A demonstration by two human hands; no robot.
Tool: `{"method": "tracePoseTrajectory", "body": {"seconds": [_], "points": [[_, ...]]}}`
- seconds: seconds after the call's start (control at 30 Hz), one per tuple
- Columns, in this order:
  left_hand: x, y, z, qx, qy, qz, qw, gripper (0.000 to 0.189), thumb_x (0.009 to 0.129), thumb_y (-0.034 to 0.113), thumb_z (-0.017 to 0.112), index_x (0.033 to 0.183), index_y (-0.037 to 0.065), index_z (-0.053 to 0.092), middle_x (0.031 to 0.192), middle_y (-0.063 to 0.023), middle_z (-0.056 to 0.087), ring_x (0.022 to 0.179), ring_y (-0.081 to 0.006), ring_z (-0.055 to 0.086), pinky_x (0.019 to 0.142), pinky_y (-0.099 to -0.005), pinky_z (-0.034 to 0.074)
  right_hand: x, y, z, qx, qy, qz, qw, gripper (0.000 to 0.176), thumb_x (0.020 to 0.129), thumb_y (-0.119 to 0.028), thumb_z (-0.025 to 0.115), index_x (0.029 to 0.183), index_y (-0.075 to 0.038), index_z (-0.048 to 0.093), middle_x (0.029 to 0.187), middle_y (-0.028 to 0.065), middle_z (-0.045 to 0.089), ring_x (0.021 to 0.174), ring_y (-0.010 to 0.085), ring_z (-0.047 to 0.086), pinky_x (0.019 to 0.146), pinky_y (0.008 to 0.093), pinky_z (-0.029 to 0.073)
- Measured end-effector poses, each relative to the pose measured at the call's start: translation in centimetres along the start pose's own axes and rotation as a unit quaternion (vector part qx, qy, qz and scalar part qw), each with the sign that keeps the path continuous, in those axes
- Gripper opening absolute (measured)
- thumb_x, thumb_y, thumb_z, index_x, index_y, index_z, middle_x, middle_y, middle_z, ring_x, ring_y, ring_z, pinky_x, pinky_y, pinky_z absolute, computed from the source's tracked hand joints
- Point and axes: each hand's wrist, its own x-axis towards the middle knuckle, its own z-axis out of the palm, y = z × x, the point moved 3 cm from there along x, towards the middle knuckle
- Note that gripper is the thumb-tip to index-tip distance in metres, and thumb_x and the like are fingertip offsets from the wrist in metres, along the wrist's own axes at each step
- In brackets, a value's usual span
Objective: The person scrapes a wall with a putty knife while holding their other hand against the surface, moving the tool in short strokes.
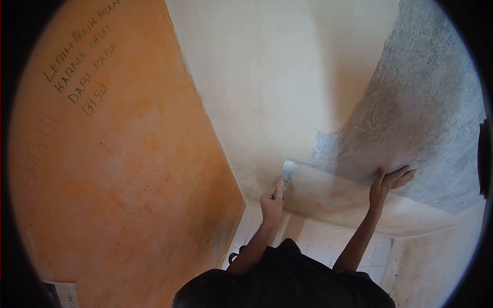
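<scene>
A putty knife point(289, 170) with a broad, pale metal blade is gripped in my left hand point(272, 201). Its blade points up, close to the cream wall point(272, 92); whether it touches cannot be told. My right hand point(391, 180) rests against the lower part of a rough grey patch point(390, 113) on the same wall, its fingers stretched out to the right. A small bluish bare spot point(323, 143) adjoins the left edge of that patch, between my hands.
An orange wall point(138, 154) with handwriting meets the cream wall on the left. White floor tiles point(328, 245) show below. A paper sheet point(64, 292) is at lower left, and another pale wall point(434, 262) stands at lower right. My black shirt point(287, 280) fills the bottom.
</scene>
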Motion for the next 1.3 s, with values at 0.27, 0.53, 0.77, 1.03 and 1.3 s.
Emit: {"method": "tracePoseTrajectory", "body": {"seconds": [0.27,0.53,0.77,1.03,1.3], "points": [[1.2,2.7,1.5,0.057,0.029,0.069,0.996,0.041,0.093,0.029,0.062,0.064,0.000,0.057,0.056,0.0067,0.037,0.054,-0.0037,0.034,0.047,-0.0260,0.028,0.4,0.4,0.3,0.010,0.003,0.006,1.000,0.085,0.096,-0.045,0.043,0.148,-0.001,-0.008,0.151,0.0293,-0.016,0.139,0.0485,-0.013,0.109,0.0599,-0.006],[-0.9,-1.7,-0.2,-0.004,-0.129,0.006,0.992,0.026,0.097,0.028,0.054,0.082,0.006,0.054,0.061,0.0058,0.044,0.051,-0.0040,0.042,0.047,-0.0226,0.034,0.1,0.4,0.1,0.000,-0.007,0.005,1.000,0.086,0.096,-0.048,0.042,0.148,-0.002,-0.009,0.151,0.0285,-0.016,0.139,0.0465,-0.015,0.109,0.0597,-0.006],[-0.5,1.4,0.6,-0.061,-0.185,-0.058,0.979,0.025,0.097,0.029,0.054,0.084,0.008,0.055,0.062,0.0055,0.048,0.049,-0.0034,0.044,0.046,-0.0200,0.036,0.1,0.1,0.1,0.012,-0.009,0.019,1.000,0.087,0.096,-0.052,0.039,0.148,-0.002,-0.008,0.151,0.0286,-0.017,0.139,0.0460,-0.015,0.109,0.0588,-0.006],[-0.2,1.5,1.1,-0.064,-0.155,-0.052,0.984,0.032,0.097,0.031,0.055,0.075,0.008,0.057,0.058,0.0069,0.046,0.048,-0.0022,0.042,0.044,-0.0201,0.032,0.1,0.2,0.2,0.015,-0.002,0.010,1.000,0.087,0.096,-0.051,0.041,0.148,-0.002,-0.008,0.151,0.0288,-0.017,0.139,0.0456,-0.016,0.109,0.0580,-0.007],[-0.2,1.4,1.2,-0.025,-0.138,0.007,0.990,0.036,0.097,0.031,0.054,0.070,0.007,0.055,0.056,0.0065,0.044,0.048,-0.0023,0.039,0.044,-0.0215,0.030,0.2,0.4,0.3,0.010,0.002,0.006,1.000,0.088,0.096,-0.052,0.041,0.147,-0.001,-0.008,0.150,0.0295,-0.016,0.139,0.0459,-0.015,0.109,0.0581,-0.006]]}}
